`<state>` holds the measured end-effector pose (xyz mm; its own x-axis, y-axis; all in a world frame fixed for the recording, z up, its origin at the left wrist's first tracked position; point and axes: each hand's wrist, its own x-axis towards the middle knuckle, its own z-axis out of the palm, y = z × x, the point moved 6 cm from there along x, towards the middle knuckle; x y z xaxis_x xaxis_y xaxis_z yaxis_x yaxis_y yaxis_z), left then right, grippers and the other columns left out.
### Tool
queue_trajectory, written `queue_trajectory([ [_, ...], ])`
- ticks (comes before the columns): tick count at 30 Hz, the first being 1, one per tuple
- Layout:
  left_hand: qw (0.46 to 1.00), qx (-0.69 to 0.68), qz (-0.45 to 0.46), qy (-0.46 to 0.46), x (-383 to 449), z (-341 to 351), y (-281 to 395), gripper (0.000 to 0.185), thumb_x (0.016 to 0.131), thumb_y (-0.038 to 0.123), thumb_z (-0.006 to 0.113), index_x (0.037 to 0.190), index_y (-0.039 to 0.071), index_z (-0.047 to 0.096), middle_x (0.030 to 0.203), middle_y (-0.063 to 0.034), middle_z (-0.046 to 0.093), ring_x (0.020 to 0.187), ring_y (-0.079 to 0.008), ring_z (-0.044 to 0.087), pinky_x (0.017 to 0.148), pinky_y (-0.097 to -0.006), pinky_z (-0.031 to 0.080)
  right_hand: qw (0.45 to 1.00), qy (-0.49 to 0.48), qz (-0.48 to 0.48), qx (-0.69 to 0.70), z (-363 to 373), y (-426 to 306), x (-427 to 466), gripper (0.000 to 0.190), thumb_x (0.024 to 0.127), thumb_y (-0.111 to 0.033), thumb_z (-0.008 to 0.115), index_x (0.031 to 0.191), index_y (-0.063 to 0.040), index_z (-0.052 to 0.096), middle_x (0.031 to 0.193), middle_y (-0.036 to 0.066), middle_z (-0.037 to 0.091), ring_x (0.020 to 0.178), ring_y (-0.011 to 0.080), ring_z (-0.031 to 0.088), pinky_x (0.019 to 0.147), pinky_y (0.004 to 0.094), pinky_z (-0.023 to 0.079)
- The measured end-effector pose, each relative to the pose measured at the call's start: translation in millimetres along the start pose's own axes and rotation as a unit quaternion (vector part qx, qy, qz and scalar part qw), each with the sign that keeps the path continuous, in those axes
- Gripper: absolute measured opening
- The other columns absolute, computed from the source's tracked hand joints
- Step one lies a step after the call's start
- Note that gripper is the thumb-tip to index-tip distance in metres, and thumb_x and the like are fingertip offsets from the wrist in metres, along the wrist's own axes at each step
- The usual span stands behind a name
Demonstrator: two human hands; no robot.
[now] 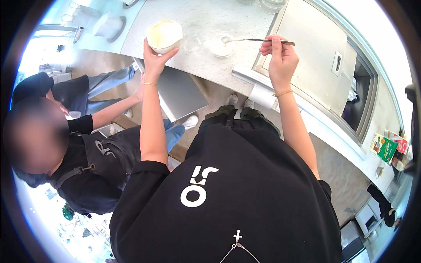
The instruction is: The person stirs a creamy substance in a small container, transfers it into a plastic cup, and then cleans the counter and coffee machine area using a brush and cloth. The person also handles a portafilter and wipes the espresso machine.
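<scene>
My left hand (156, 62) grips a rounded cup (164, 37) with white and pale yellow contents, tilted over the near edge of the speckled counter (207, 11). In my right hand (281, 60) is a thin metal-handled spoon (255, 39), held between thumb and fingers and pointing left. White, creamy matter coats the spoon's tip, which is over a small clear container (221, 46) with white contents. Between that container and the cup, a clear round item (194, 44) rests on the counter; glare hides its details.
A co-worker in a dark apron (111, 151) stands close on my left, with another person (65, 88) beyond. A grey open panel or drawer (182, 92) lies below the counter. Metal sliding lids (312, 49) are at right, and green packets (384, 149) at far right.
</scene>
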<state>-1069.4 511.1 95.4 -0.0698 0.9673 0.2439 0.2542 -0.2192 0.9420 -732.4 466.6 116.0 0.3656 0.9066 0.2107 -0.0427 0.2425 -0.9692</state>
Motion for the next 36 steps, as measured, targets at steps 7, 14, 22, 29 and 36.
queue_trajectory([
  [7,0.995,0.093,0.033,-0.027,5,-5,-23,0.083,0.056,0.014,0.086,0.124,0.002,0.04,0.117,-0.0108,0.053,0.111,-0.0202,0.052,0.094,-0.0321,0.042,0.999,0.003,-0.035,0.012,3,-27,2,0.024,0.094,-0.017,0.051,0.092,0.005,0.06,0.073,0.01,0.064,0.062,0.0126,0.061,0.057,0.0229,0.051],
  [14,0.964,0.256,0.064,-0.043,13,2,-13,0.082,0.057,0.021,0.085,0.125,0.005,0.043,0.117,-0.0093,0.054,0.11,-0.0219,0.052,0.096,-0.0335,0.04,0.993,-0.044,-0.067,0.081,35,-47,6,0.023,0.094,-0.017,0.052,0.092,0.005,0.06,0.075,0.01,0.064,0.063,0.0124,0.062,0.058,0.0233,0.051],
  [22,0.922,0.359,0.122,-0.081,16,19,13,0.079,0.053,0.021,0.082,0.123,0.013,0.047,0.119,-0.0093,0.052,0.113,-0.0291,0.048,0.095,-0.039,0.042,0.975,-0.186,0.079,0.091,109,7,16,0.024,0.094,-0.018,0.05,0.096,0.005,0.059,0.084,0.014,0.064,0.073,0.0181,0.064,0.066,0.0272,0.052],
  [29,0.881,0.44,0.152,-0.087,11,26,25,0.078,0.053,0.02,0.08,0.125,0.018,0.049,0.12,-0.0076,0.05,0.112,-0.0289,0.048,0.095,-0.0391,0.041,0.962,-0.181,0.149,0.139,101,42,13,0.024,0.094,-0.016,0.047,0.097,0.005,0.059,0.086,0.015,0.064,0.076,0.0205,0.065,0.069,0.0282,0.053],
  [36,0.855,0.484,0.159,-0.095,14,30,31,0.079,0.052,0.02,0.081,0.125,0.018,0.05,0.12,-0.0057,0.051,0.112,-0.0279,0.048,0.095,-0.0395,0.041,0.949,-0.181,0.182,0.182,96,48,11,0.024,0.094,-0.015,0.046,0.098,0.005,0.058,0.087,0.018,0.064,0.078,0.0221,0.065,0.07,0.0292,0.053],
])
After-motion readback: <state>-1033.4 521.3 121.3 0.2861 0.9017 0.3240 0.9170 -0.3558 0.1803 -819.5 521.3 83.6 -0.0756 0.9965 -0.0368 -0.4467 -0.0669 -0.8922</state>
